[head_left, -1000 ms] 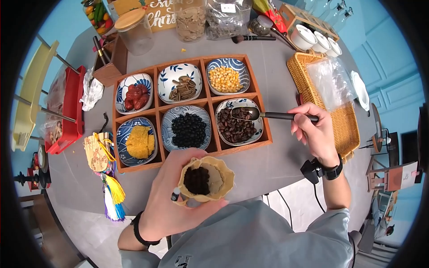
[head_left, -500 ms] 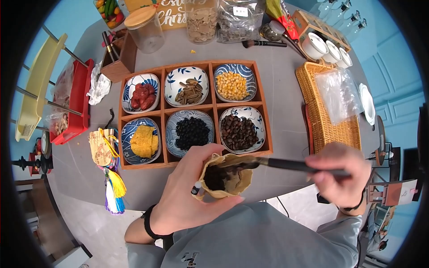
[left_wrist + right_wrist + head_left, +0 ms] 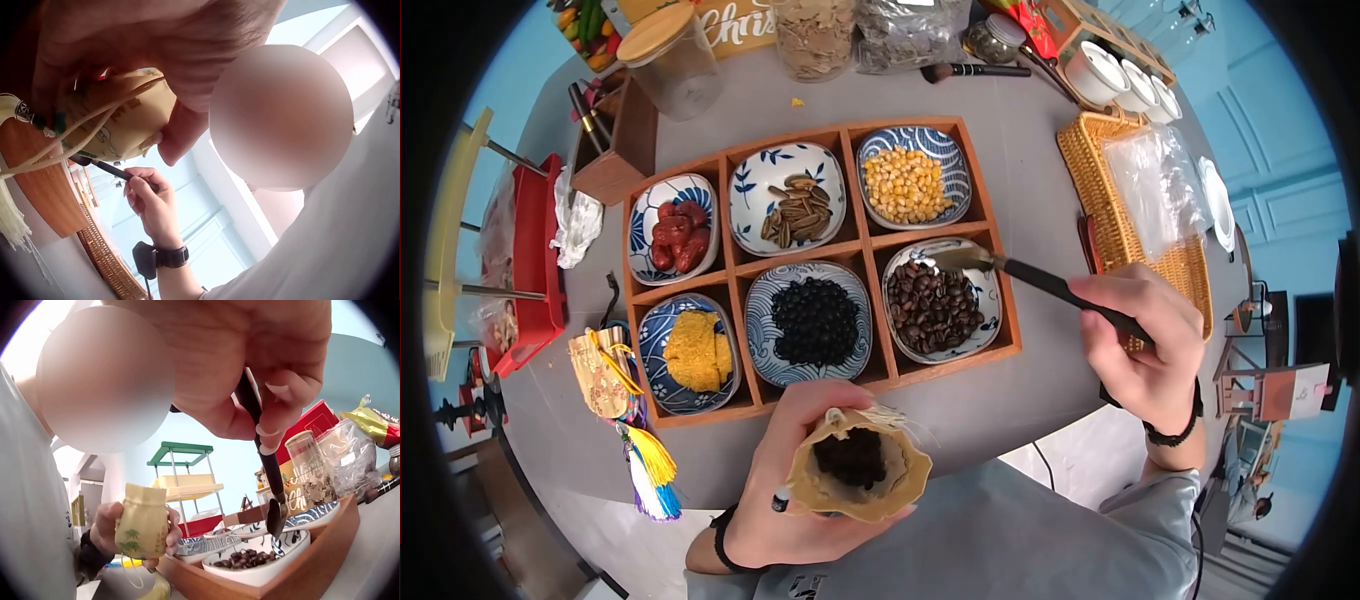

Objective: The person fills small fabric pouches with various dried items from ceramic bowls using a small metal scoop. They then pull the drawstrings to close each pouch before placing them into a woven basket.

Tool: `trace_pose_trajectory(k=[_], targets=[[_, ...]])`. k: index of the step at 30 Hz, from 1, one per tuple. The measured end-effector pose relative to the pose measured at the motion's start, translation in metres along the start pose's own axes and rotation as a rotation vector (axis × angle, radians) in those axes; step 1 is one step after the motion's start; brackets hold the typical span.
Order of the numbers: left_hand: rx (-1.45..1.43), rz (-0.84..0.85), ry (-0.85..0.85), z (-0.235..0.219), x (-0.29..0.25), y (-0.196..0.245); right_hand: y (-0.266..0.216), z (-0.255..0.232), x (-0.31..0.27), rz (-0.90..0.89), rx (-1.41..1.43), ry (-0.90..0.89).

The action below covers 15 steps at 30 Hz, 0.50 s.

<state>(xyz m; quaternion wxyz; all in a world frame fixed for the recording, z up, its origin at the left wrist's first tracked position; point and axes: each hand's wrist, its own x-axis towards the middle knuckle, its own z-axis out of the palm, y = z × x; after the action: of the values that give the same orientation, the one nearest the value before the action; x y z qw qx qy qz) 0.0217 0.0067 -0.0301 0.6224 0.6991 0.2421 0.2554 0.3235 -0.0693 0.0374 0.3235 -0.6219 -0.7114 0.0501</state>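
My left hand (image 3: 775, 490) holds a small yellow cloth drawstring pouch (image 3: 908, 478) upright, mouth gaping, with dark beans (image 3: 855, 462) inside. Green leaf print and pale cords show on its side in the wrist views. A spoon (image 3: 1048, 282) with a long black handle is gripped in my right hand (image 3: 1155, 345). Its bowl end (image 3: 275, 519) is over the far right edge of the patterned dish (image 3: 992, 312) of coffee beans (image 3: 930, 310). That dish sits in the near right compartment of a wooden divided tray (image 3: 1008, 345), just beyond the pouch.
Other tray dishes hold black beans (image 3: 815, 318), corn kernels (image 3: 905, 183), striped seeds (image 3: 800, 212), red dates (image 3: 680, 238) and a yellow mass (image 3: 697, 350). A wicker basket (image 3: 1090, 150) stands right, a tasselled pouch (image 3: 605, 372) left. Jars and a brush (image 3: 980, 71) lie behind.
The spoon went from the coffee bean dish to the pouch's mouth, then back over the dish's edge. My left hand kept hold of the pouch throughout.
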Motion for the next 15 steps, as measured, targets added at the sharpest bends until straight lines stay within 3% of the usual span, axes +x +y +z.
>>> trace_pose_trajectory(k=[7,15], targets=[[0.011,-0.056,-0.074,-0.006,-0.008,0.001,-0.001,0.013,-0.014,0.04,-0.066,-0.037],[0.223,0.12,-0.086,-0.01,-0.008,-0.003,-0.034,-0.002,-0.01,0.066,-0.207,-0.086]])
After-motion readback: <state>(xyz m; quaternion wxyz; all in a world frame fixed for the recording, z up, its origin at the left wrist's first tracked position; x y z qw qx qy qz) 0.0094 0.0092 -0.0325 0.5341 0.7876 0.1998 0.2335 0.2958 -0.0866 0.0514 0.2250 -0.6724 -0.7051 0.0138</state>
